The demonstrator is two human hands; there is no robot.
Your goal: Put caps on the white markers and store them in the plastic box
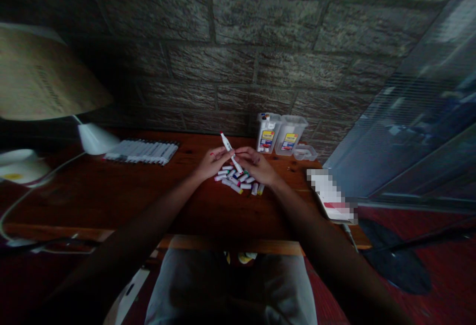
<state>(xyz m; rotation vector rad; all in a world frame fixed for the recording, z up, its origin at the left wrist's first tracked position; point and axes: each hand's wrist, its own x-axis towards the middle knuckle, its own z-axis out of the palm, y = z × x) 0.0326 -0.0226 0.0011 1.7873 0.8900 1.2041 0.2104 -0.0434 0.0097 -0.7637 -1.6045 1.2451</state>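
Note:
A white marker with red ends is held aslant between my two hands, above the middle of the wooden table. My left hand pinches it from the left, with the fingers closed around its middle. From the other side my right hand is also closed on the marker, near its lower half. Below the hands lies a loose heap of short white marker caps with coloured ends, yellow, pink, green and purple among them. The hands partly cover this heap.
A row of white markers lies at the back left, near a lamp and a white cup. Two clear plastic containers and a clear lid stand at the back right. A blurred-out flat object lies at the right edge.

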